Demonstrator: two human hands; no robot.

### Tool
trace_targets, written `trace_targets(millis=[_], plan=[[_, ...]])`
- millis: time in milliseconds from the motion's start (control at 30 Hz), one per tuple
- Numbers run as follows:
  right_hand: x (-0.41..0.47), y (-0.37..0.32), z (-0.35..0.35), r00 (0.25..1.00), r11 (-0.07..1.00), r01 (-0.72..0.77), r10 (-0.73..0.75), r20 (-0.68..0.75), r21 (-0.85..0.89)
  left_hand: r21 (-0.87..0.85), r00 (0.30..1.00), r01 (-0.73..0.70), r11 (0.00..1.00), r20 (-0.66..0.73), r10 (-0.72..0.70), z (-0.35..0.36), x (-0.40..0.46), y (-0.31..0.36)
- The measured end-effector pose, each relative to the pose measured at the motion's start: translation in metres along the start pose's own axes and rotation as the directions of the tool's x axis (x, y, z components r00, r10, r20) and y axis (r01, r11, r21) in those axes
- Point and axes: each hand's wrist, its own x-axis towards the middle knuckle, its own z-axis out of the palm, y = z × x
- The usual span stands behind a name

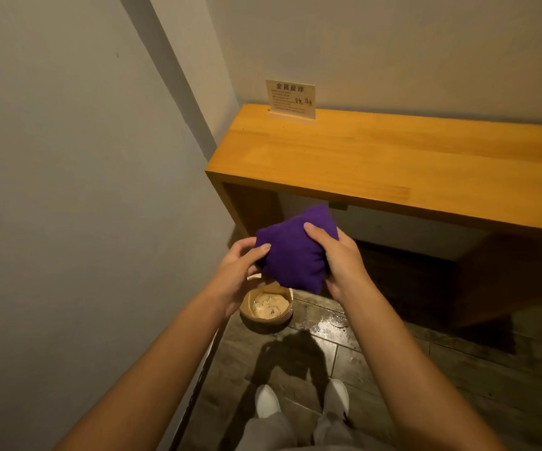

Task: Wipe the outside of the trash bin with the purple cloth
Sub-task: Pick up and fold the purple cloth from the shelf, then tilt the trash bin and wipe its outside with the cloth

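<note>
Purple cloth point(295, 252): folded, gripped between left hand point(237, 271) and right hand point(341, 258), fingers closed on it. Trash bin point(266, 309): on floor, below, untouched.

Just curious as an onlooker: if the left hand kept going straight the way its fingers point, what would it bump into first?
The folded purple cloth, which the left hand already grips; beyond it, probably the right hand.
</note>
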Motion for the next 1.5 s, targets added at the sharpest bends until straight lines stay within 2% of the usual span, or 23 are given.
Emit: trace_targets(millis=[67,100,167,233,267,333,367,433,467,533,600,667,733,833,933,1000,1133,1200,1267,1300,1367,1500], plan=[[-0.004,-0.005,-0.003,0.999,0.998,0.007,-0.004,0.052,-0.058,0.155,0.999,-0.022,0.988,-0.020,0.025,0.003,-0.002,0.003],[-0.006,-0.008,-0.005,0.997,0.995,0.016,-0.008,0.075,-0.102,0.160,1.000,-0.020,0.987,-0.009,0.022,0.003,-0.003,0.007],[-0.010,-0.012,-0.009,0.994,0.978,0.044,-0.022,0.110,-0.202,0.117,0.994,0.011,0.993,0.105,-0.024,0.006,-0.008,0.015],[-0.014,-0.018,-0.010,0.988,0.950,0.069,-0.023,0.152,-0.306,0.188,0.965,0.006,0.982,0.255,-0.055,0.012,-0.015,0.017],[-0.014,-0.021,-0.008,0.984,0.934,0.080,-0.019,0.175,-0.349,0.188,0.953,0.000,0.982,0.297,-0.056,0.016,-0.016,0.015],[-0.018,-0.022,-0.003,0.986,0.930,0.098,-0.043,0.161,-0.355,0.066,0.958,0.014,0.998,0.284,-0.033,0.023,-0.018,0.006],[-0.019,-0.018,-0.002,0.993,0.956,0.080,-0.051,0.109,-0.283,-0.028,0.970,0.021,0.999,0.242,-0.013,0.025,-0.019,0.001],[-0.021,-0.002,-0.006,1.000,1.000,0.004,-0.004,0.010,0.003,-0.201,0.991,0.013,0.979,0.132,0.014,0.025,-0.020,-0.007],[-0.026,0.011,-0.009,1.000,0.991,-0.024,0.024,0.000,0.134,-0.262,0.995,0.004,0.965,0.093,0.021,0.022,-0.020,-0.012],[-0.042,0.038,-0.011,0.997,0.964,-0.076,0.071,0.029,0.256,-0.290,0.998,-0.027,0.957,0.054,0.045,0.016,-0.021,-0.021],[-0.058,0.061,-0.003,0.991,0.942,-0.121,0.097,0.089,0.314,-0.166,0.995,-0.077,0.983,0.050,0.086,0.012,-0.024,-0.030],[-0.063,0.075,0.008,0.991,0.931,-0.127,0.103,0.088,0.341,0.128,0.978,-0.209,0.970,0.035,0.206,0.007,-0.024,-0.040],[-0.063,0.085,0.014,0.995,0.939,-0.104,0.099,0.032,0.327,0.410,0.943,-0.318,0.855,0.045,0.330,-0.001,-0.017,-0.054],[-0.052,0.105,0.013,0.988,0.969,-0.106,0.128,-0.089,0.223,0.641,0.933,-0.295,0.708,0.035,0.358,-0.020,0.007,-0.078],[-0.017,0.124,-0.005,0.966,0.975,-0.150,0.180,-0.186,0.162,0.694,0.938,-0.187,0.696,-0.086,0.337,-0.034,0.039,-0.105],[0.015,0.139,-0.022,0.947,0.973,-0.170,0.205,-0.249,0.153,0.747,0.934,-0.137,0.650,-0.122,0.336,-0.043,0.066,-0.127],[0.099,0.178,-0.072,0.926,0.976,-0.187,0.214,-0.311,0.115,0.894,0.930,-0.091,0.439,-0.082,0.359,-0.063,0.140,-0.177],[0.148,0.207,-0.103,0.927,0.980,-0.196,0.198,-0.317,0.039,0.950,0.942,-0.048,0.308,-0.059,0.330,-0.074,0.182,-0.210],[0.195,0.240,-0.130,0.928,0.980,-0.198,0.182,-0.325,-0.017,0.976,0.952,-0.065,0.209,-0.001,0.305,-0.085,0.222,-0.249],[0.218,0.259,-0.143,0.928,0.980,-0.197,0.177,-0.329,-0.028,0.979,0.957,-0.072,0.192,0.014,0.291,-0.089,0.242,-0.272],[0.232,0.276,-0.149,0.924,0.975,-0.217,0.188,-0.333,-0.052,0.972,0.963,-0.077,0.220,0.015,0.270,-0.096,0.253,-0.290],[0.308,0.350,-0.186,0.962,0.947,-0.186,0.120,-0.246,-0.263,0.979,0.986,-0.096,0.177,0.070,0.149,-0.109,0.321,-0.390]])
